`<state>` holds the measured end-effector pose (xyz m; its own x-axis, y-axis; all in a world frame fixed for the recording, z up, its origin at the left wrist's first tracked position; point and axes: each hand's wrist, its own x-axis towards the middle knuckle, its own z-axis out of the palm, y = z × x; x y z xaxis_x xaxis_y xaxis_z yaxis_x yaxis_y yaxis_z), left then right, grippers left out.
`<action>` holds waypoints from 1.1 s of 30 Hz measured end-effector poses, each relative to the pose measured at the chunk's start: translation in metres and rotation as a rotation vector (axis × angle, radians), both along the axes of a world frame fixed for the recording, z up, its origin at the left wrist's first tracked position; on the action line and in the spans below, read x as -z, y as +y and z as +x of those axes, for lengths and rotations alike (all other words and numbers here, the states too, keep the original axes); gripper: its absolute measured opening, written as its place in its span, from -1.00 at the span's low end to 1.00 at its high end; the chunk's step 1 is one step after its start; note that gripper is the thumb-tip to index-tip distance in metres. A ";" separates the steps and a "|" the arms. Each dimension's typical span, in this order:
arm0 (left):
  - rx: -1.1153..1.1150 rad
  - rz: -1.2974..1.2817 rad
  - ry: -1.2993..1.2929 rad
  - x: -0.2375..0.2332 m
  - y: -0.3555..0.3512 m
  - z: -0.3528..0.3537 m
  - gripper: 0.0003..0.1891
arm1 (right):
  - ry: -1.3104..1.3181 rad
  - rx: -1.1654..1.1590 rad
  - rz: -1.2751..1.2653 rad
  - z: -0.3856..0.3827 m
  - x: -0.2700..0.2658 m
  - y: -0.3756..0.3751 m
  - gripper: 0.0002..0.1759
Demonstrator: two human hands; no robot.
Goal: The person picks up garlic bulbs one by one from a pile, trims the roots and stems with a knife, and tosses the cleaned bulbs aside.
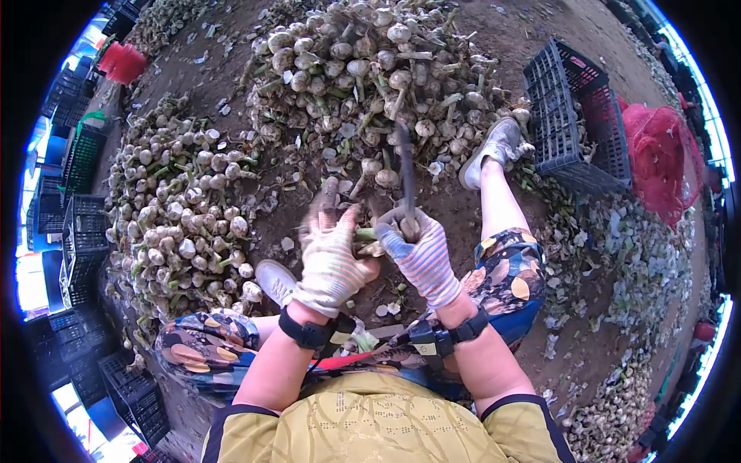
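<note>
Both of my hands wear striped, soiled gloves and meet low in front of me. My left hand (337, 258) is curled around a garlic stalk (366, 234), its fingers partly blurred. In my right hand (417, 251) is a dark blade-like tool (406, 166) that points up and away from me; a garlic bulb (410, 228) shows at the same fingers. Just beyond the hands, loose garlic bulbs (387, 178) lie on the soil. A large heap of garlic with stalks (357, 68) rises farther ahead.
Trimmed-looking bulbs form a pile (187, 248) on the left. A black crate (552, 123) and a red mesh bag (656, 154) stand at the right, above scattered peelings (644, 270). More black crates (86, 239) line the left edge. My shoes (495, 147) flank the work spot.
</note>
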<state>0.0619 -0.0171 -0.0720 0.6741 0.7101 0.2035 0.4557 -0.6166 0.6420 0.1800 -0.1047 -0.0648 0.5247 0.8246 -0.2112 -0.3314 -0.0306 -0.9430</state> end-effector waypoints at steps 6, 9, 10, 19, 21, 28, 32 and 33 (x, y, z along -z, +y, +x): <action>0.131 -0.071 0.050 0.019 0.005 -0.002 -0.58 | -0.176 0.010 0.073 -0.004 -0.007 0.002 -0.82; 0.133 0.008 0.097 0.010 0.013 -0.008 -0.65 | -0.365 -0.108 -0.050 0.005 -0.020 -0.016 -0.74; 0.083 0.026 0.088 0.010 0.017 -0.010 -0.68 | -0.367 -0.115 -0.049 0.005 -0.018 -0.017 -0.74; 0.175 0.388 0.348 -0.012 0.015 -0.017 -0.56 | -1.019 -0.251 -0.062 -0.005 -0.004 -0.014 -0.68; 0.136 0.356 0.384 -0.014 0.010 -0.016 -0.58 | -1.016 -0.222 -0.059 -0.002 0.009 -0.012 -0.75; 0.038 0.250 0.135 -0.056 0.026 -0.038 -0.70 | -0.549 -0.033 -0.222 0.038 0.087 -0.016 -0.83; 0.166 0.309 -0.071 -0.059 0.031 -0.030 -0.59 | 0.265 -0.194 -0.078 0.016 0.013 -0.008 -0.62; 0.205 0.297 -0.167 -0.055 0.024 -0.023 -0.60 | 0.286 -0.226 -0.078 0.009 0.017 -0.003 -0.43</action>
